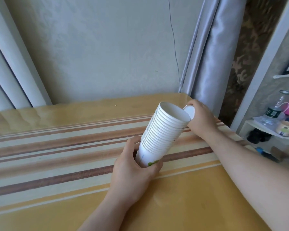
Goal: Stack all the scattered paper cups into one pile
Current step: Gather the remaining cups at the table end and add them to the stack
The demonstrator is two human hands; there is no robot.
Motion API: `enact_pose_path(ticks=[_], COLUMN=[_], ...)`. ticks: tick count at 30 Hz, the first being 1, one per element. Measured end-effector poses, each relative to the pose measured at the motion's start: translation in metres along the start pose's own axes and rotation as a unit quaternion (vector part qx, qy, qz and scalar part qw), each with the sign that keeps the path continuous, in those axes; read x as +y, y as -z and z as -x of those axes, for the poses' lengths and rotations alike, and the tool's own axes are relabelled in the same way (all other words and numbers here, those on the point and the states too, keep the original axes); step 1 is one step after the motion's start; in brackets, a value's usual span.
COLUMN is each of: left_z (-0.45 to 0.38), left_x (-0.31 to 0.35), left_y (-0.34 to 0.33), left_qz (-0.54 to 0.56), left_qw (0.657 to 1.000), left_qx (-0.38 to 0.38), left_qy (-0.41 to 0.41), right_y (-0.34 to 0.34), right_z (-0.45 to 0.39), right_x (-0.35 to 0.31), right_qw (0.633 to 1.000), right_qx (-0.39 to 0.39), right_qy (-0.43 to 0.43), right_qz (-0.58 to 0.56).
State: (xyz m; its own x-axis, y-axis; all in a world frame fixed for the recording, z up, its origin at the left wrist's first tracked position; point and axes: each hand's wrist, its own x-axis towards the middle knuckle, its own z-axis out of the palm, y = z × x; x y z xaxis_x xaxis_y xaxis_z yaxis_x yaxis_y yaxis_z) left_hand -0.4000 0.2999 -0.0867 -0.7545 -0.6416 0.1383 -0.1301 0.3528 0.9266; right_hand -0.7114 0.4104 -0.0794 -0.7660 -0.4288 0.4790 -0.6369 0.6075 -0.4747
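Observation:
A tall pile of several nested white paper cups [163, 129] is tilted up and to the right above the table, its open mouth facing away from me. My left hand [133, 169] grips the pile's bottom cup, which carries a green print. My right hand [200, 120] holds a single white paper cup [189, 111] with its base pointing at the pile's mouth, just touching the top rim. Most of that cup is hidden inside my fingers.
The table [57, 155] has a yellow cloth with brown and cream stripes under a clear cover. A wall and a grey curtain [212, 55] stand behind it. To the right a white shelf [250, 124] holds a plastic bottle [272, 112] and small items.

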Motion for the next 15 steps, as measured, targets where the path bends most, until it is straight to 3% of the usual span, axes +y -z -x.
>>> enact_pose_path(ticks=[4,8,15], left_z=[0.004,0.010,0.015], left_x=[0.005,0.011,0.014], left_y=[0.002,0.004,0.006], left_qz=[0.001,0.003,-0.006], left_qw=[1.000,1.000,1.000], left_qx=[-0.001,-0.012,-0.019], left_qy=[0.000,-0.006,-0.009], right_y=[0.027,0.053,0.078], right_z=[0.049,0.088,0.123], right_x=[-0.021,-0.032,-0.036], right_qw=[0.984,0.969,0.989], right_qx=[0.014,-0.018,-0.081], right_qy=[-0.109,-0.169,-0.125], right_qz=[-0.138,-0.179,0.022])
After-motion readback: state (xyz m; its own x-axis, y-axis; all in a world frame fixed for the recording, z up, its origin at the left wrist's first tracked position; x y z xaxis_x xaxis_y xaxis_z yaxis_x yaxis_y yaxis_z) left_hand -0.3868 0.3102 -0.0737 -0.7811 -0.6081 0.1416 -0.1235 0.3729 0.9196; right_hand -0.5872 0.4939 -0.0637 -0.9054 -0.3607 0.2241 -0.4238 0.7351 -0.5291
